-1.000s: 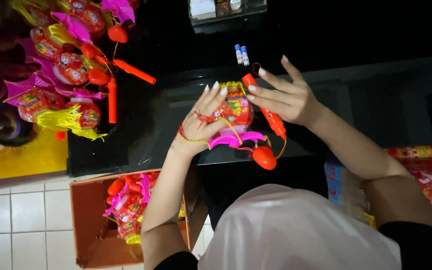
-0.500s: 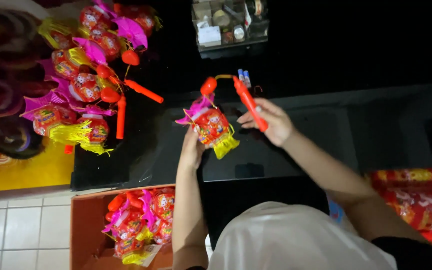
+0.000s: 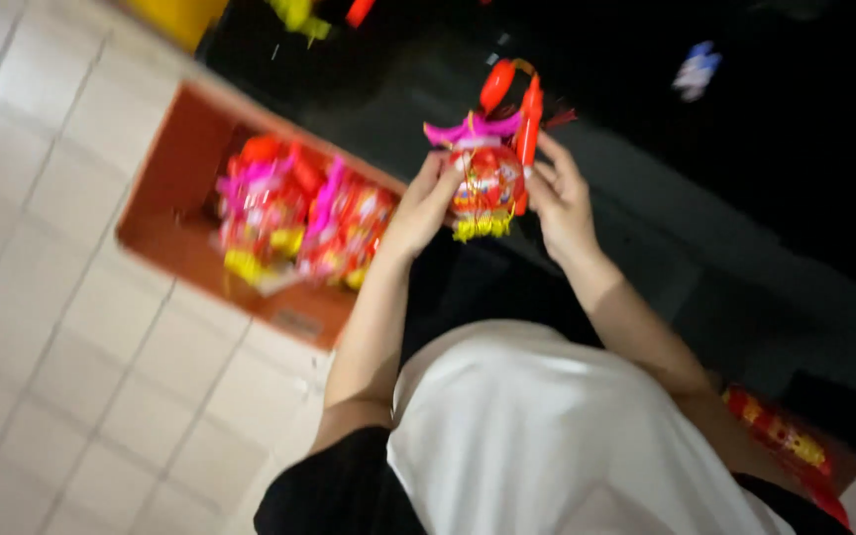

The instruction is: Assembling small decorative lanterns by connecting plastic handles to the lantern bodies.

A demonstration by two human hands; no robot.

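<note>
I hold a small red paper lantern (image 3: 485, 176) upright between both hands in front of me. It has a pink frill on top, a yellow fringe below and a red handle stick with a round red knob above. My left hand (image 3: 426, 205) grips its left side. My right hand (image 3: 560, 198) holds its right side and the red stick. The picture is blurred by head motion.
A brown cardboard box (image 3: 173, 236) on the tiled floor (image 3: 61, 376) at the left holds several similar red, pink and yellow lanterns (image 3: 299, 218). A dark table (image 3: 705, 228) lies behind the hands. More red packaged items (image 3: 780, 436) sit at the lower right.
The view has swung sharply, so the box now lies at the upper left. The lantern has turned upright between both hands, and my right hand has moved closer against it.
</note>
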